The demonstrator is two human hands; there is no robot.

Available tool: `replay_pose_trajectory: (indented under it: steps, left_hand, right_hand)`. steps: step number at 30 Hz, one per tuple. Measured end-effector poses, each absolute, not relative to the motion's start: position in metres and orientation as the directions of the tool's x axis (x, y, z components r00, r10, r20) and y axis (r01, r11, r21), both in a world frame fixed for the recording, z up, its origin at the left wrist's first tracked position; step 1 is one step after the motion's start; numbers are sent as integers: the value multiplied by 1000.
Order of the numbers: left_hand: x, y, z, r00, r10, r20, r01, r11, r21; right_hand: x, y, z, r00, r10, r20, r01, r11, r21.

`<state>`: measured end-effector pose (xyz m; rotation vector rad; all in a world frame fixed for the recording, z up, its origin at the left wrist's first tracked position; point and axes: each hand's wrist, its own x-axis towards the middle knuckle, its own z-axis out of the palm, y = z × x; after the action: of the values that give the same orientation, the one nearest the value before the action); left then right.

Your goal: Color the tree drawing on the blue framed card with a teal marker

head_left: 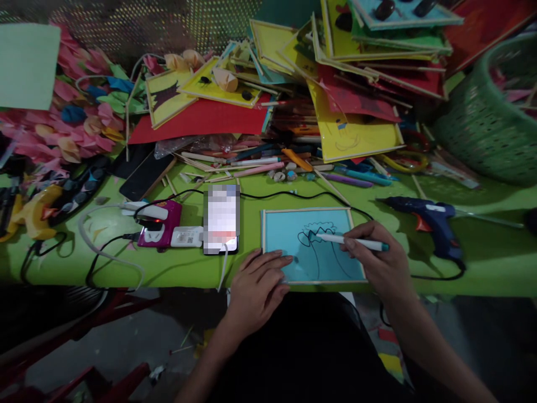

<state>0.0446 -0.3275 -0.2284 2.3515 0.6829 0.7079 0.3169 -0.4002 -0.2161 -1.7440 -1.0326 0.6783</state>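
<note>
A blue sheet of paper (289,232) framed with thin wooden sticks lies at the front edge of the green table. Dark outlines are drawn on it, with a small teal-filled patch near the upper middle. My right hand (380,254) grips a white marker (358,242) with a teal end, its tip on the drawing. Flat on the sheet's lower left corner rests my left hand (262,282), fingers stretched out. A phone (221,218) with a lit screen lies to the left of the sheet.
A blue glue gun (438,221) lies to the right, its cord curving near the edge. At left is a magenta power strip (174,215) with cables. Behind are pens, sticks, stacked framed sheets (361,134), pink paper pieces (92,123) and a green basket (470,123).
</note>
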Motion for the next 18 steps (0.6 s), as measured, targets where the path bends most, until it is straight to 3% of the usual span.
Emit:
replay_pose_trajectory:
  steps: [18]
  left_hand:
    - [46,-327,-226,716,614,333,305,-704,641]
  right_hand:
    - [318,-401,-220,458,889,-17,312,-179,-933]
